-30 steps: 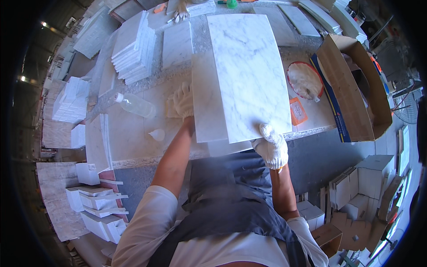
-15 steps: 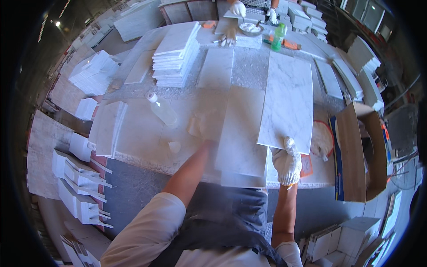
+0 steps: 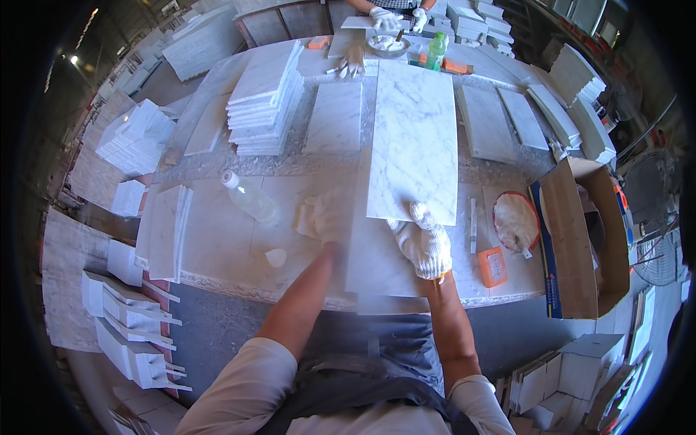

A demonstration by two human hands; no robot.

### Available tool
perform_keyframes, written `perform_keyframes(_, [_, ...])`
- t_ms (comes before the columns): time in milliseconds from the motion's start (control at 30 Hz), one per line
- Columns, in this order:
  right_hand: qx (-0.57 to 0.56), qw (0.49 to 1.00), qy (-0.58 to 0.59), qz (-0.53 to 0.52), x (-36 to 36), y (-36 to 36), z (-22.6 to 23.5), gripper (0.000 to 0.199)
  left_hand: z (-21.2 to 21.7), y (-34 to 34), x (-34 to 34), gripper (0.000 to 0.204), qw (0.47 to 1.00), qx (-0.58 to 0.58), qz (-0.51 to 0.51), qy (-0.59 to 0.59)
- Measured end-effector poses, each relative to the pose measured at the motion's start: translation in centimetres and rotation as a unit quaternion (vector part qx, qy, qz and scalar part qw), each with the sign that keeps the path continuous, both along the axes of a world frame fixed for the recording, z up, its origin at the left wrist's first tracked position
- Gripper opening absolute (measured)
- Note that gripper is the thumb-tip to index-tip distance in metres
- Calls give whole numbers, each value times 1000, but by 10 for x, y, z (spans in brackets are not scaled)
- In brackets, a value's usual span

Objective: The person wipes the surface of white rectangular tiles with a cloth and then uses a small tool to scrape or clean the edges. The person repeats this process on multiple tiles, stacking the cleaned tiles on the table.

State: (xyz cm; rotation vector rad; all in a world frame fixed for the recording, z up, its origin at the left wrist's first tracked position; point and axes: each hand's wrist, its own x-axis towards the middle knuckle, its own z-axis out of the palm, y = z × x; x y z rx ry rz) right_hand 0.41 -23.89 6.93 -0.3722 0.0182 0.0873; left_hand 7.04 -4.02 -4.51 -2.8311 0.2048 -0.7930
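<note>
Slab (image 3: 413, 141): long white marble tile with grey veins, lying flat on the table (image 3: 217, 254), running away from the person.
Right hand (image 3: 424, 243): knit glove, fingers gripping the slab's near edge.
Left hand (image 3: 322, 217): blurred, on a pale cloth just left of the slab; grip cannot be told.
Handling: likely heavy, stiff, brittle at corners, polished and slippery; take by both long edges.
Nearby: clear bottle (image 3: 250, 199), tile stack (image 3: 264, 101).

1. I see a white marble slab (image 3: 413, 138), grey-veined, smooth with a soft sheen.
2. My hands, right (image 3: 424, 243) and left (image 3: 322, 216), wear white knitted cloth gloves, matt and coarse.
3. Worktop (image 3: 232, 246): pale polished stone.
4. Bottle (image 3: 250, 199): clear glossy plastic.
5. Box (image 3: 580, 239): matt brown cardboard.
6. Stacked tiles (image 3: 264, 101): smooth white marble.
</note>
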Motion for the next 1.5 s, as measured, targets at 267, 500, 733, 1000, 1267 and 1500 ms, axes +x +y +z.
perform_keyframes(267, [-2,999,-23,44,-1,-2,-17,34,-8,2,4,11,996,-44,-43,-63])
perform_keyframes(500, [-31,999,-28,34,-12,-4,8,70,-4,-2,2,12,993,-82,-45,-77])
perform_keyframes(733, [-23,999,-19,38,-11,-6,-5,65,-20,2,4,17,994,-57,-22,-90])
perform_keyframes(1000, [-175,984,-29,-13,-5,-2,-20,55,-43,1,19,18,991,83,71,75])
perform_keyframes(1267, [-340,939,-47,-29,18,22,-18,48,-22,-8,13,21,975,-68,65,200])
perform_keyframes(1500, [-19,994,22,102,80,79,11,39,41,-10,-15,26,975,-97,71,188])
